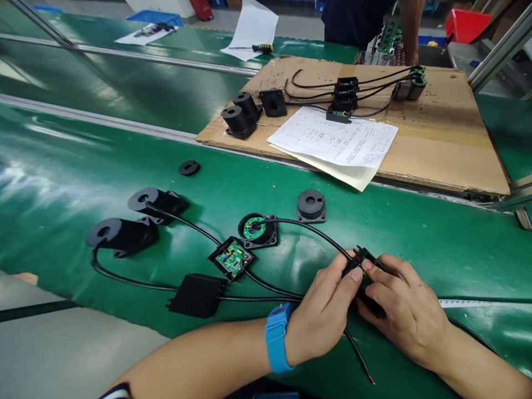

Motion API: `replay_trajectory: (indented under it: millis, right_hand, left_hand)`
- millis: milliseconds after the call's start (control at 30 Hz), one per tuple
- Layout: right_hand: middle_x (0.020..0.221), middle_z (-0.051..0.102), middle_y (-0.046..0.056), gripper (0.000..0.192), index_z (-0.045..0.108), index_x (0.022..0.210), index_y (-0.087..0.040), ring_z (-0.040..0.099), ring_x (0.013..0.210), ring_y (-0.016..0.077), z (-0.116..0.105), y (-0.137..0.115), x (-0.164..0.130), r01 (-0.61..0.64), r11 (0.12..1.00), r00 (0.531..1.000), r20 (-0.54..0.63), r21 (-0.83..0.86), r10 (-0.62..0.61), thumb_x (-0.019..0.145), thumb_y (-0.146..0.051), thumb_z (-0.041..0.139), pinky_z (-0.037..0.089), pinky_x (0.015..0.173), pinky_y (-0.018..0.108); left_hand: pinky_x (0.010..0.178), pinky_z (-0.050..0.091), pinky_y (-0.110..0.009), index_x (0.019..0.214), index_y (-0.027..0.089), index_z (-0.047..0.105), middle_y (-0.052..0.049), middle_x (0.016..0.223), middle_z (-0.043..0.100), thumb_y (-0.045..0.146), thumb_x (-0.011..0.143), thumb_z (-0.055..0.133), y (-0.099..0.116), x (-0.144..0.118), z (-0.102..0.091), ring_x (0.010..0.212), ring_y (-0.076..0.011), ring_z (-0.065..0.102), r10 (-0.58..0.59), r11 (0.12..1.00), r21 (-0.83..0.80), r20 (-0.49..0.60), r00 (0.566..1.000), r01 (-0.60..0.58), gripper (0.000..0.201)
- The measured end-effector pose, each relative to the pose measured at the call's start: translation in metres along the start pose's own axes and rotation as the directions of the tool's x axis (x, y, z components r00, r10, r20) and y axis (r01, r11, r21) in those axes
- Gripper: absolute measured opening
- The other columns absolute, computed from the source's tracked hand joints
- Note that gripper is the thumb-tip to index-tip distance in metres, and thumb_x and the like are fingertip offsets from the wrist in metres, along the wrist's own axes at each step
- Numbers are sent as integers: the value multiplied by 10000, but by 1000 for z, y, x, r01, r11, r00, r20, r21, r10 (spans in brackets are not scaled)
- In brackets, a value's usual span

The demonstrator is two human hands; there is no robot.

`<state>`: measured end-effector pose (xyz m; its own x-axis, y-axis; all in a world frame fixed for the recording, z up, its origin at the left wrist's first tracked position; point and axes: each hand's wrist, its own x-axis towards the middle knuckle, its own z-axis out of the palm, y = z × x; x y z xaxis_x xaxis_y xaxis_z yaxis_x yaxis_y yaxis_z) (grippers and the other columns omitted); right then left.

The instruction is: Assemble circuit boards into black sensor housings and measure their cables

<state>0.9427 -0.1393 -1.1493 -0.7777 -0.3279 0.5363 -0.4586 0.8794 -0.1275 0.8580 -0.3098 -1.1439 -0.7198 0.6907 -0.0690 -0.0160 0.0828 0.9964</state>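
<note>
Both hands meet at a small black plastic box [364,256] near the right side of the green mat. My left hand [328,302], with a blue band at its wrist, pinches the black cable [316,230] where it enters the box. My right hand [405,307] wraps the box from the other side, fingers closed; much of the box is hidden. That cable runs left to a round black housing [260,235] with a green circuit board inside. Left of my hands lie an open box with a circuit board [233,258] and a black box [198,295], each cabled to a cylindrical housing.
A round black cap [311,205] and a black disc [189,168] lie on the green mat [124,138]. Behind, a cardboard sheet [449,133] bears papers [334,136], housings and cabled boxes. A measuring tape [469,303] lies at right. Another person [353,22] stands across the bench.
</note>
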Motion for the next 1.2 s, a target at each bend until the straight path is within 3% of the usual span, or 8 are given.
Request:
replay_trajectory:
  millis: [500,633,700,767,833,900,1033,1200]
  right_hand:
    - [1068,705,159,253,598,1132,-131,668,1019,339,-6,-17,10,-27,986,999,33,-167,32,880,-135,622,607,808,519]
    - [1228,625,135,475,535,1218,-200,617,1150,288,-14,-12,13,-199,979,979,-28,39,200,817,-282,777,618,859,401]
    - [1232,598,121,506,502,1252,-224,620,1141,241,-20,-9,16,-395,880,913,6,263,408,840,-365,760,619,848,329]
    - [1216,599,95,436,488,1295,-263,627,1132,211,-25,-5,20,-598,671,790,182,439,586,916,-394,661,617,782,265]
    - [1216,608,70,387,479,1341,-309,637,1117,195,-28,1,22,-720,456,674,369,523,640,973,-389,568,607,721,227]
    - [1251,610,63,411,447,1400,-333,674,1017,176,-28,6,24,-769,283,609,526,573,593,1002,-403,514,605,672,226]
    - [1255,628,59,439,427,1460,-328,686,680,93,-24,11,25,-788,50,578,710,613,403,1029,-404,460,624,684,272]
    - [1032,651,39,368,597,1305,-231,667,785,126,-15,11,25,-764,-135,570,757,632,319,995,-419,536,642,740,302]
  left_hand:
    - [745,499,-252,1034,209,661,9,849,690,403,1044,462,9,9,4,765,-136,614,31,995,-97,1,1000,-31,279]
    - [763,512,-256,1039,203,680,-8,865,669,446,1029,477,10,14,2,815,-151,593,-40,984,-176,-69,997,27,316]
    - [760,513,-260,995,197,681,-14,852,653,466,1021,481,9,17,0,819,-158,585,-61,984,-174,-98,993,43,336]
    - [746,511,-263,970,193,678,-16,835,641,473,1013,495,8,19,-2,809,-162,580,-66,990,-129,-98,993,53,338]
    - [692,511,-260,1042,195,664,-12,825,630,481,1015,484,8,21,-6,760,-155,578,-77,993,-88,-49,996,72,339]
    - [586,488,-245,1148,198,622,3,786,604,490,1029,438,9,22,-9,655,-133,561,-98,993,-70,32,995,100,365]
    - [561,452,-241,1158,172,584,4,773,600,437,1049,393,13,25,-18,611,-117,549,-20,999,48,123,992,14,344]
    - [659,470,-283,1105,165,609,-8,748,634,394,1047,383,15,30,-26,671,-149,593,53,971,216,215,975,-100,326]
